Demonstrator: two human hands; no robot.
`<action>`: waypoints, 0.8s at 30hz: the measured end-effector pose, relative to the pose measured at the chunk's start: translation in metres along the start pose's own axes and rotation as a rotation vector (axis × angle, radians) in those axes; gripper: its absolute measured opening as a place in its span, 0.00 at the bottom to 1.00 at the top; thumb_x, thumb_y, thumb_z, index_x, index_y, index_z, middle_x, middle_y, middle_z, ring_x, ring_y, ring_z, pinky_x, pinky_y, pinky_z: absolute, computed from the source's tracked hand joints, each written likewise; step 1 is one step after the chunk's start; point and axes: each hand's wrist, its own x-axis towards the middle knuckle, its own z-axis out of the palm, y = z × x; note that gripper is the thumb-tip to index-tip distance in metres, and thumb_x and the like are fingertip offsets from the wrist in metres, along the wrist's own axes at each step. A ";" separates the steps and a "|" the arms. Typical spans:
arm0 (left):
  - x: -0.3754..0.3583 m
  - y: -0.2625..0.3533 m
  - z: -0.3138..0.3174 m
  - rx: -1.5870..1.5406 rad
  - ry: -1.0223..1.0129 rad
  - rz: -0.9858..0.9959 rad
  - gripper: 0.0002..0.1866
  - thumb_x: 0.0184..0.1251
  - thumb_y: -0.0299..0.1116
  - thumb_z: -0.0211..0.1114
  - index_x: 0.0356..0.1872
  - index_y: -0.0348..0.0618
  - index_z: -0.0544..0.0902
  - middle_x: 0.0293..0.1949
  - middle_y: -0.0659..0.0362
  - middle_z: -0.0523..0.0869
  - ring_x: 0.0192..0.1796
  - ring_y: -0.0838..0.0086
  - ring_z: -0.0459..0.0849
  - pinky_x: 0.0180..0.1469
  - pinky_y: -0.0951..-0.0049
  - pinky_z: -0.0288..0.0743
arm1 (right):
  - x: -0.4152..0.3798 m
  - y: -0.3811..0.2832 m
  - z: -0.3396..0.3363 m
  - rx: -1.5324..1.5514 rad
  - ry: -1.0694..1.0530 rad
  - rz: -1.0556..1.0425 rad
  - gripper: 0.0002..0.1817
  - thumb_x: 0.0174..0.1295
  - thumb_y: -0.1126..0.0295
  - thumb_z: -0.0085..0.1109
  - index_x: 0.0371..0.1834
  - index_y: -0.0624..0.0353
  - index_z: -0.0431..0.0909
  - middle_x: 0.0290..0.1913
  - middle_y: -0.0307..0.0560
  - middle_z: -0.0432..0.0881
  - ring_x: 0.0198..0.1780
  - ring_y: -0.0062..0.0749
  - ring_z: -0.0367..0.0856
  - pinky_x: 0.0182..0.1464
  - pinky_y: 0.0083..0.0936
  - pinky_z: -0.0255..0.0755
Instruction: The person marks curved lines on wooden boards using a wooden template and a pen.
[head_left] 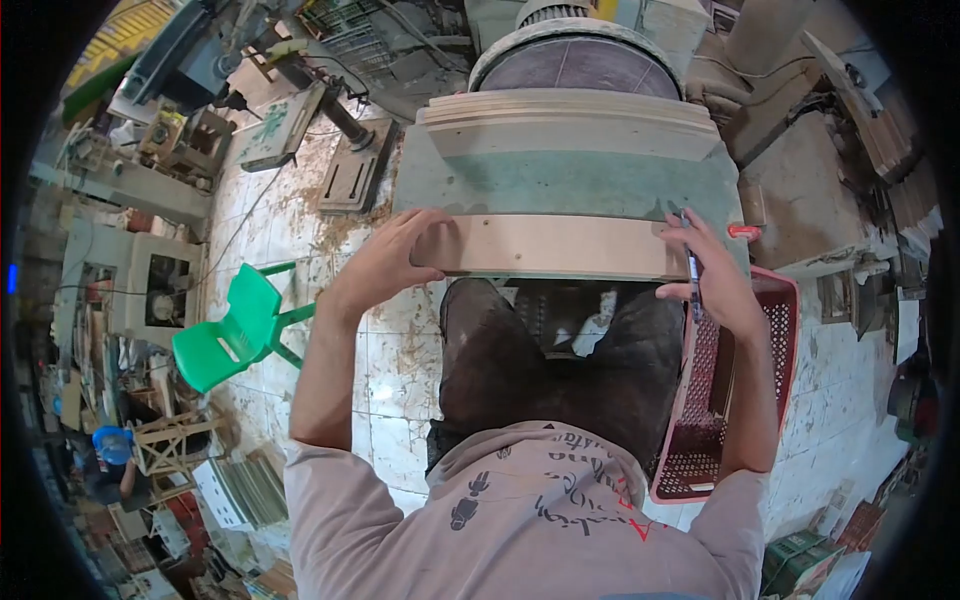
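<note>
A long pale wooden board (570, 245) lies across the near edge of the green worktable (560, 185), with small dark marks or holes near its left part. My left hand (395, 255) grips its left end, fingers over the far side and thumb at the near edge. At the right end is my right hand (715, 270), a pen (693, 268) held between its fingers while fingertips touch the board. Several similar boards (570, 125) are stacked at the far side of the table. Part of each board end is hidden by my hands.
Behind the stack stands a large round disc machine (575, 65). A red object (743, 232) sits by the table's right edge. Below right is a red perforated crate (690, 440). On the left are a green plastic chair (235, 330) and a metal machine base (358, 165). A person wearing a blue cap (113, 444) is farther left.
</note>
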 end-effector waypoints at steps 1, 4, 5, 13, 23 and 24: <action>0.001 0.003 -0.003 0.001 -0.002 0.003 0.36 0.46 0.29 0.77 0.60 0.46 0.73 0.59 0.54 0.77 0.63 0.58 0.75 0.65 0.62 0.68 | 0.003 0.002 -0.001 0.000 0.003 0.003 0.36 0.41 0.69 0.76 0.59 0.55 0.73 0.69 0.52 0.70 0.74 0.50 0.60 0.74 0.39 0.52; 0.004 0.007 -0.007 0.022 -0.049 -0.054 0.34 0.45 0.28 0.77 0.57 0.46 0.74 0.56 0.55 0.79 0.60 0.58 0.77 0.63 0.63 0.70 | 0.011 0.007 -0.004 0.007 -0.020 0.019 0.34 0.41 0.68 0.77 0.56 0.56 0.74 0.65 0.53 0.74 0.70 0.50 0.65 0.71 0.38 0.58; 0.005 0.003 -0.007 0.015 -0.042 -0.022 0.33 0.45 0.29 0.76 0.57 0.46 0.74 0.54 0.54 0.78 0.58 0.57 0.77 0.61 0.63 0.70 | 0.013 0.007 -0.007 0.039 -0.045 0.012 0.33 0.41 0.67 0.77 0.54 0.57 0.74 0.62 0.52 0.75 0.67 0.49 0.69 0.69 0.37 0.61; 0.004 -0.003 -0.005 0.023 -0.012 0.062 0.32 0.46 0.31 0.75 0.57 0.45 0.75 0.54 0.53 0.78 0.57 0.56 0.77 0.60 0.63 0.71 | 0.016 0.007 -0.009 0.032 -0.059 -0.085 0.29 0.44 0.66 0.75 0.50 0.58 0.75 0.54 0.50 0.79 0.59 0.46 0.76 0.62 0.36 0.67; 0.001 -0.003 -0.003 0.045 -0.009 0.042 0.31 0.47 0.27 0.75 0.58 0.45 0.76 0.59 0.56 0.77 0.61 0.61 0.77 0.64 0.65 0.72 | 0.014 0.013 -0.006 -0.040 -0.009 -0.169 0.27 0.42 0.65 0.75 0.46 0.57 0.73 0.52 0.50 0.80 0.55 0.52 0.76 0.60 0.40 0.66; 0.001 -0.003 -0.003 0.040 -0.010 0.038 0.31 0.47 0.27 0.75 0.58 0.45 0.76 0.59 0.55 0.77 0.61 0.60 0.76 0.64 0.65 0.72 | 0.014 0.013 -0.006 -0.054 -0.019 -0.167 0.27 0.42 0.64 0.75 0.45 0.57 0.73 0.53 0.50 0.80 0.56 0.51 0.76 0.60 0.40 0.66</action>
